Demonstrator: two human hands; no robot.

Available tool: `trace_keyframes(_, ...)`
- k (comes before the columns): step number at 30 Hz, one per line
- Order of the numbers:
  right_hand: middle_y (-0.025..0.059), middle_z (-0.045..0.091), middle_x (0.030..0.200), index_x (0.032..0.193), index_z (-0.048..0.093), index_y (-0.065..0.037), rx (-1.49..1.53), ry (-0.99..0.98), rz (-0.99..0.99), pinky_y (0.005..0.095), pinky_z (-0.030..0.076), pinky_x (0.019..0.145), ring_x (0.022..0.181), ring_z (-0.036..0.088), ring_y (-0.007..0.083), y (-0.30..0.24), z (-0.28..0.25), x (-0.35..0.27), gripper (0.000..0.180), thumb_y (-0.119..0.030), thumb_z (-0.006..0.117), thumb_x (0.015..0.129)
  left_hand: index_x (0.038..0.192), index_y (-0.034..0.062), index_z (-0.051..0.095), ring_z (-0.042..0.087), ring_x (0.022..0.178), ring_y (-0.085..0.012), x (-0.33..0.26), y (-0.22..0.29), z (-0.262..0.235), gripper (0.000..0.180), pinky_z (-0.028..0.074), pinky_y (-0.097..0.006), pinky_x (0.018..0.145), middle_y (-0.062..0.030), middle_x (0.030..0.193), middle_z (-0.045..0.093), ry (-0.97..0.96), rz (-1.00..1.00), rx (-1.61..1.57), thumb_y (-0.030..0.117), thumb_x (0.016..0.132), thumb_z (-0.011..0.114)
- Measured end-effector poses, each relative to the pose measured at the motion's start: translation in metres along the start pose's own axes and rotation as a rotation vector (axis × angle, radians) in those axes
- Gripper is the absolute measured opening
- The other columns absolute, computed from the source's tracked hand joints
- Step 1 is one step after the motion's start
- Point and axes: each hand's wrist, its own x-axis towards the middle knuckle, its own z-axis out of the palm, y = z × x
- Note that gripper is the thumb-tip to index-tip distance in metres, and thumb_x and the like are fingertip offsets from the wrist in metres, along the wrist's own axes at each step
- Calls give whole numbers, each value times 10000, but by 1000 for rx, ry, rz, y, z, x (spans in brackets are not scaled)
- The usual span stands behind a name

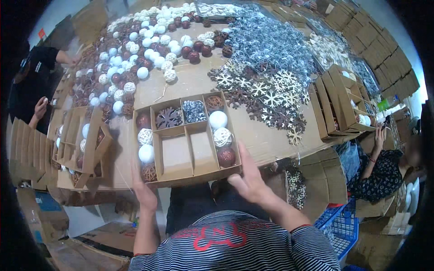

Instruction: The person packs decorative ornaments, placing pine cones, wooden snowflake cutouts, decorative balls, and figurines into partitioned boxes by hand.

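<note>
Between my two hands is a divided cardboard box (174, 156) at the table's near edge. My left hand (145, 196) grips its left side, and my right hand (249, 180) holds the right side. Ornament balls fill both side columns: white balls (218, 119), a dark red glitter ball (226, 157), white woven balls and brown woven balls. In the upper middle compartments lie a dark brown snowflake (168, 117) and a silvery white bundle (193, 111). Two larger middle compartments below them show bare cardboard. The fingers' undersides are hidden by the box.
Loose ornament balls (144, 54) spread across the far left of the table. Silvery pieces (271, 40) and wooden snowflakes (266, 92) are heaped at the right. More filled boxes (83, 144) stand at left and right. Co-workers sit on both sides; a blue crate (343, 226) is below right.
</note>
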Motion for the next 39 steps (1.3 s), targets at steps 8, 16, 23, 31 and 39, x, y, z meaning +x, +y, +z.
trace_keyframes(8, 200, 399, 1224, 1279, 285, 31, 155, 3, -29, 350, 291, 972, 1144, 393, 298, -1, -6, 7, 570, -181, 501, 797, 1001, -29, 432, 442, 1052, -175, -15, -34, -27, 497, 324, -342, 949, -116, 1092, 467, 0, 142, 84, 445, 853, 447)
trace_keyframes(16, 183, 510, 1101, 1188, 424, 20, 121, 117, 59, 334, 383, 885, 1023, 506, 286, 0, -4, 10, 437, -114, 526, 785, 1276, -82, 256, 392, 1133, -229, -24, -56, -49, 682, 286, -365, 980, -156, 1219, 386, -15, 166, 379, 447, 863, 379)
trace_keyframes(23, 219, 510, 1093, 1153, 441, 48, 40, 192, -79, 362, 383, 881, 1025, 495, 330, 9, 12, 8, 407, -145, 527, 805, 1274, -120, 259, 302, 1232, -274, -7, 12, -1, 853, 215, -362, 1016, -216, 1311, 323, -20, 167, 501, 609, 831, 240)
trace_keyframes(31, 130, 583, 944, 968, 572, 48, 170, 178, -17, 260, 456, 743, 837, 577, 185, 4, -18, 0, 221, 20, 486, 767, 982, -160, 480, 425, 1110, -333, -16, -21, -17, 546, 272, -413, 978, -284, 1141, 453, 138, 153, 412, 336, 877, 278)
trace_keyframes(39, 169, 556, 1017, 1006, 552, 1, -488, 669, 123, 362, 410, 825, 962, 528, 292, 27, -106, -1, 273, -69, 537, 743, 1140, -139, 404, 404, 1129, -334, -18, -70, -71, 501, 284, -405, 962, -259, 1216, 407, 142, 97, 428, 280, 894, 283)
